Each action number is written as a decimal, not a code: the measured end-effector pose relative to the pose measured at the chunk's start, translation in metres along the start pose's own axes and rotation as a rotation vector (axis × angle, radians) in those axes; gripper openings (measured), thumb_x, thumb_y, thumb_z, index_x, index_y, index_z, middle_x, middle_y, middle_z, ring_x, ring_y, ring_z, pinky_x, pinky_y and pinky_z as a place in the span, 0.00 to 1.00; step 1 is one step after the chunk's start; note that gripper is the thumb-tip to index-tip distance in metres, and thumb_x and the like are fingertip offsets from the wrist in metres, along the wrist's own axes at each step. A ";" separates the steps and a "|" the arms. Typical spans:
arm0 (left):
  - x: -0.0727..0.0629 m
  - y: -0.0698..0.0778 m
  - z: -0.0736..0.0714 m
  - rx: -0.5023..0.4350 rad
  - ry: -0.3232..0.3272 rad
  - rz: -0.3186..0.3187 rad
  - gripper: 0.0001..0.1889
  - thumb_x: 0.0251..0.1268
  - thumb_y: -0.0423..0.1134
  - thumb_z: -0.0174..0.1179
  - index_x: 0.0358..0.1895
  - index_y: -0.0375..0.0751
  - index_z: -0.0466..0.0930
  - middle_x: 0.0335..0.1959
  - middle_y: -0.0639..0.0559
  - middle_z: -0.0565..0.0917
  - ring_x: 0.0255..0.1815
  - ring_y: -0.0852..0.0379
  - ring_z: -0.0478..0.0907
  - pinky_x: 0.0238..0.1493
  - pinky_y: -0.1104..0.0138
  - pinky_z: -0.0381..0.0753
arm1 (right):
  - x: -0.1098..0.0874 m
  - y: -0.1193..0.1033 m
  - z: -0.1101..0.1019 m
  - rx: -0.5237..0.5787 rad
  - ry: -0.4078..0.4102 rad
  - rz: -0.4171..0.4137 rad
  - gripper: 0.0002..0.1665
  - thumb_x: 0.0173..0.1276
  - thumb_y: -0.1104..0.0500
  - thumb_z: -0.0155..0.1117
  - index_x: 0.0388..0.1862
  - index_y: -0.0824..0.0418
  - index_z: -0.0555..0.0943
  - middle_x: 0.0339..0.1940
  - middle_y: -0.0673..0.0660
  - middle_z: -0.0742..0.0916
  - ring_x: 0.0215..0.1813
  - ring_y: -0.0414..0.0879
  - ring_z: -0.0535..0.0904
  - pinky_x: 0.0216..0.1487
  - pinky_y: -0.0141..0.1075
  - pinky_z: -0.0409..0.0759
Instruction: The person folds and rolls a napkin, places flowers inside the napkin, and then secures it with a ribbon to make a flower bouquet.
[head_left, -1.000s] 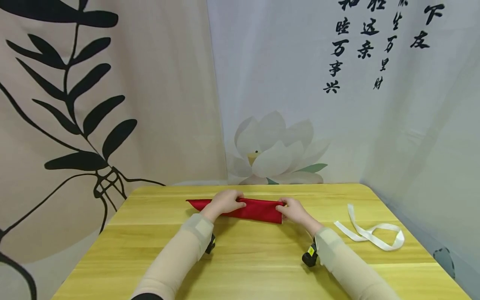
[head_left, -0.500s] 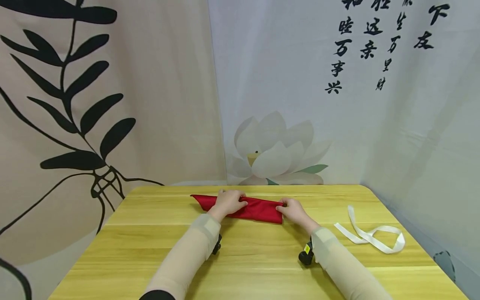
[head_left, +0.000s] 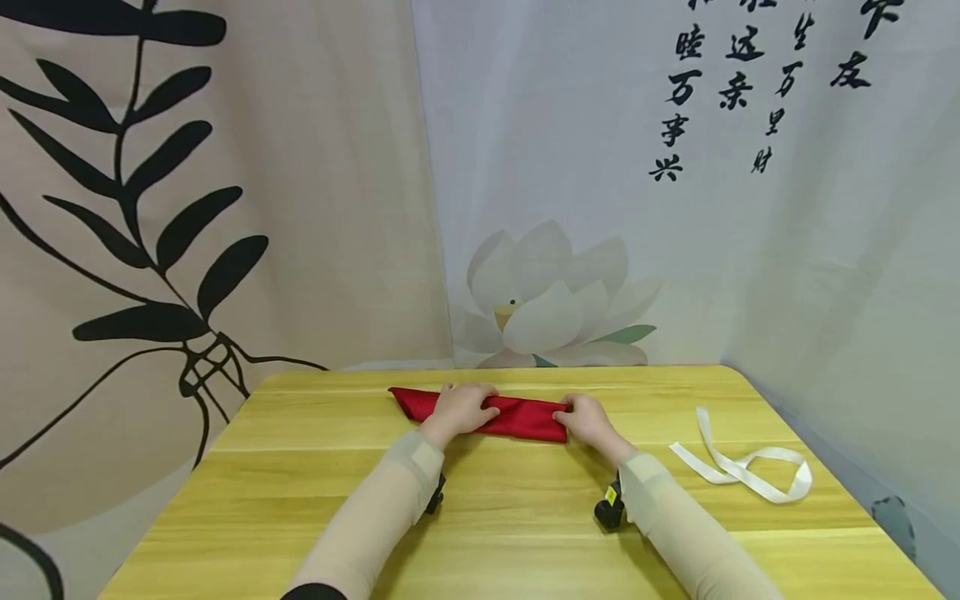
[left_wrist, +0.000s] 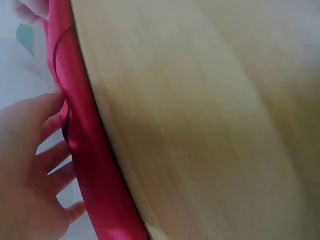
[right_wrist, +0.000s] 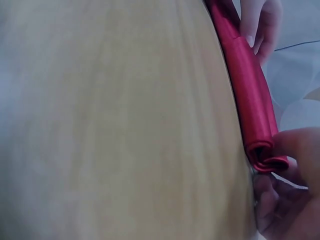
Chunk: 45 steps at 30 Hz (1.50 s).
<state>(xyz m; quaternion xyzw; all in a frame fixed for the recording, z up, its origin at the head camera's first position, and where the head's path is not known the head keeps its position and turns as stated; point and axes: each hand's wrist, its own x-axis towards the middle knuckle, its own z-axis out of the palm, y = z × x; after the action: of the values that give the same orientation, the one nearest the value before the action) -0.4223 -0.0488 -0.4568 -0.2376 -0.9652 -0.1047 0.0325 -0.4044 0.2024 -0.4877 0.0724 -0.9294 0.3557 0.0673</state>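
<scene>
A red satin cloth [head_left: 528,419], folded into a long flat strip, lies across the far part of the table, its left end tapering to a point. My left hand [head_left: 459,408] grips it left of its middle, thumb on the near side. In the left wrist view, that thumb [left_wrist: 52,104] meets a fold edge while the fingers reach behind the cloth. My right hand [head_left: 589,421] pinches the squared right end. Rolled layers of the cloth [right_wrist: 252,110] show at that end in the right wrist view, between thumb and fingers.
A white ribbon [head_left: 780,492] lies looped on the right side of the wooden table [head_left: 517,533]. Behind the table's far edge hangs a printed curtain [head_left: 345,208] with leaves, a lotus and writing. A small black camera [head_left: 610,507] hangs at the right wrist.
My left hand has shifted slightly to the right along the cloth, and the pointed left end has moved right and away with it. The right hand keeps its hold at the right end.
</scene>
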 end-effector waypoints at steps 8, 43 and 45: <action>-0.010 0.004 -0.002 0.002 -0.091 0.016 0.27 0.70 0.55 0.54 0.70 0.54 0.69 0.68 0.52 0.71 0.69 0.51 0.66 0.67 0.40 0.52 | -0.001 0.000 -0.001 -0.015 0.018 -0.051 0.15 0.60 0.64 0.69 0.47 0.66 0.81 0.31 0.56 0.79 0.34 0.49 0.73 0.40 0.42 0.73; -0.044 -0.011 -0.009 -0.054 -0.282 -0.117 0.26 0.74 0.59 0.43 0.72 0.65 0.63 0.76 0.54 0.56 0.76 0.42 0.50 0.69 0.39 0.42 | -0.021 -0.014 -0.016 -0.490 -0.116 -0.624 0.24 0.57 0.74 0.61 0.48 0.54 0.88 0.54 0.66 0.80 0.53 0.61 0.74 0.56 0.51 0.74; -0.044 -0.012 -0.009 -0.053 -0.284 -0.112 0.25 0.74 0.59 0.43 0.72 0.65 0.63 0.76 0.54 0.56 0.76 0.42 0.50 0.69 0.39 0.42 | -0.024 -0.016 -0.017 -0.487 -0.116 -0.636 0.23 0.57 0.73 0.62 0.47 0.55 0.88 0.54 0.66 0.81 0.52 0.61 0.74 0.54 0.51 0.74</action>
<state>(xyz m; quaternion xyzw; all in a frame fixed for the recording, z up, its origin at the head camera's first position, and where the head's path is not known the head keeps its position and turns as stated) -0.3886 -0.0810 -0.4552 -0.1965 -0.9688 -0.0969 -0.1163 -0.3768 0.2038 -0.4689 0.3580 -0.9200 0.0818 0.1367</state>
